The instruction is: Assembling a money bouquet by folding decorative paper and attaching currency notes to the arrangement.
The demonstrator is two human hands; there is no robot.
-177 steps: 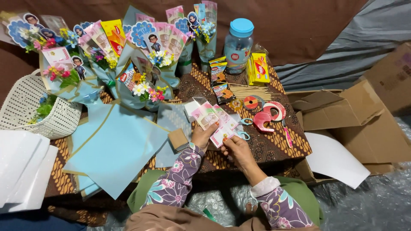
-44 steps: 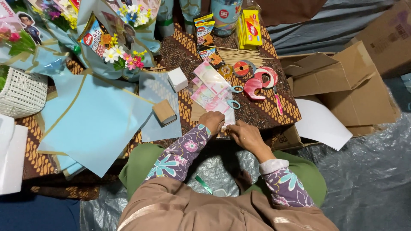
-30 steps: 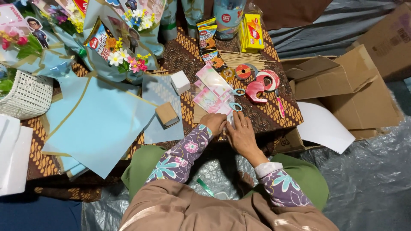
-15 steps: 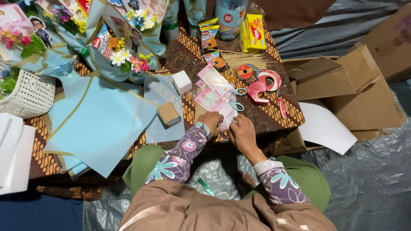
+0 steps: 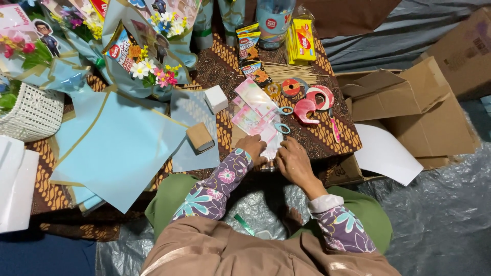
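At the near table edge, both hands closer together than half a second ago, left hand (image 5: pixel 253 148) and right hand (image 5: pixel 291 161) pinching clear plastic wrap (image 5: pixel 271 148), pink banknotes (image 5: pixel 253 110) beside scissors (image 5: pixel 283 120).

Pink printed paper slips (image 5: pixel 254 111) in clear wrap, fanned flat in a loose stack at frame centre, running diagonally from upper left to lower right, near end under the fingers, scissors (image 5: pixel 283 120) lying on top

A yellow snack packet (image 5: pixel 300 40) lay at the table's far edge, beside two small orange-and-red sachets (image 5: pixel 250 50). Open brown cardboard boxes (image 5: pixel 409 107) sat to the right.
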